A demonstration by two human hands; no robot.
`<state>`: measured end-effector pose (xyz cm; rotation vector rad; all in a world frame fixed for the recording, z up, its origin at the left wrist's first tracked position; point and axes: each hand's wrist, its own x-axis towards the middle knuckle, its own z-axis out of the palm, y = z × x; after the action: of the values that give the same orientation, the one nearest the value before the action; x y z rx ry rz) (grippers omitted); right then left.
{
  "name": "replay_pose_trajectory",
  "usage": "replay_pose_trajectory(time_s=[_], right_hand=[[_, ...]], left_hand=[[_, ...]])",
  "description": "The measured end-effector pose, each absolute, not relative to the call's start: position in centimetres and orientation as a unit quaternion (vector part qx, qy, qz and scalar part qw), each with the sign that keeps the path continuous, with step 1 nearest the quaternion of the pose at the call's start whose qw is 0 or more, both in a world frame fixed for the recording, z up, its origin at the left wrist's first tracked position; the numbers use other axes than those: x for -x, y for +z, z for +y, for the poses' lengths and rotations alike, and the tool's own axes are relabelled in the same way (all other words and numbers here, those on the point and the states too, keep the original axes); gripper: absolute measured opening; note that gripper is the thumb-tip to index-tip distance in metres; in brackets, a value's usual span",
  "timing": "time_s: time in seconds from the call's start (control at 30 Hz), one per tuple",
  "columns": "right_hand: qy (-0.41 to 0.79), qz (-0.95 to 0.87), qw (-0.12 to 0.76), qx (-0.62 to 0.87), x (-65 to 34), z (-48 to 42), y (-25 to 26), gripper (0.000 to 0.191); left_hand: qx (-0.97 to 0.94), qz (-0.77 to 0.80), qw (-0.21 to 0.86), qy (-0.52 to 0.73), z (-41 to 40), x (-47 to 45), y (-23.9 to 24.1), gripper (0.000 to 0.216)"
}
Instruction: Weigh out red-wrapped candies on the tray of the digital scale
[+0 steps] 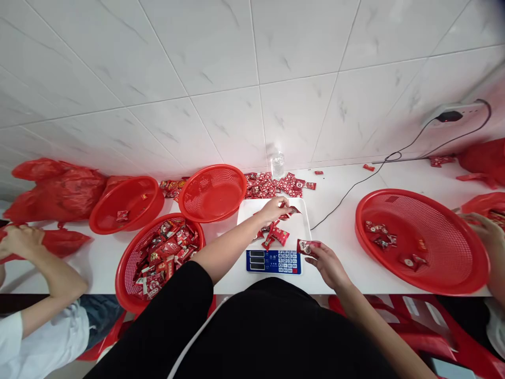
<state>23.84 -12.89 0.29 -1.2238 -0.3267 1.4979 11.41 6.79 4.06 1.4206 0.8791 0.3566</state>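
Packet (306, 246) pinched in right hand (327, 261) grip.

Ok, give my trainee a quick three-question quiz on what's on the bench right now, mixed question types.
1. True or false: the left hand is over the white scale pan, at the red packets lying there.
2. What does the right hand hold? A) a red packet B) the water bottle C) the black cable
3. Fill in: the basket nearest the left elbow, the full basket, holds many red ____.

Key
1. True.
2. A: a single held packet in its grip, beside the scale keypad.
3. Packets.
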Motion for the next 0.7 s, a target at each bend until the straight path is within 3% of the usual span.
replay_pose_trajectory(time_s=[0.13,0.3,0.5,0.6,0.7], right_hand=[[0.675,-0.014,0.621,0.398,-25.3,-12.7,-0.5,0.013],[0.753,0.017,0.563,0.339,-24.5,-12.7,0.0,0.029],[0.802,0.025,0.499,0.327,-21.7,-13.7,-0.3,0.032],[0.814,0.056,0.48,0.322,-20.8,-14.3,-0.7,0.033],[0.805,0.045,0.489,0.333,-20.0,-14.9,-0.9,0.034]], left_hand=[[-0.687,0.326,0.637,0.125,1.5,-12.4,4.9,0.017],[-0.82,0.265,0.501,0.079,-3.7,-11.5,4.3,0.007],[-0.857,0.266,0.441,0.014,-7.4,-9.8,3.3,0.009],[-0.856,0.271,0.44,0.0,-8.5,-8.8,3.2,0.019],[-0.834,0.263,0.484,0.03,-8.9,-7.6,3.3,0.049]])
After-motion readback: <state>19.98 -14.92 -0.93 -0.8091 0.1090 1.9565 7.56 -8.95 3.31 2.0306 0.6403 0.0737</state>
